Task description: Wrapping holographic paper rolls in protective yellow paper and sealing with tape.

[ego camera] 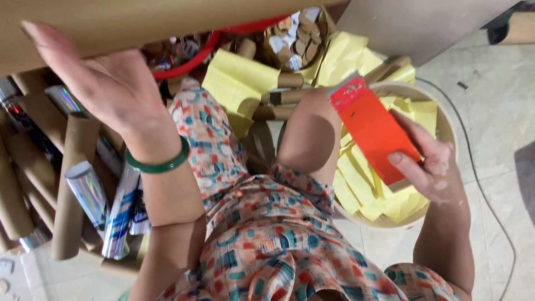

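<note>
Gripping orange card, right hand

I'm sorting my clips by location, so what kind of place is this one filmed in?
Probably a small home workshop where paper goods are put together by hand on a tiled floor: piles of cardboard tubes, a round basket of yellow paper sheets, shiny foil-wrapped tubes.

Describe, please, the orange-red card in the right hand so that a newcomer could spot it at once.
Find the round pale basket of yellow paper slips at the right. Just above it, the right hand pinches a flat orange-red card with a grey strip at its top end. It is the only red sheet among yellow ones.
</note>
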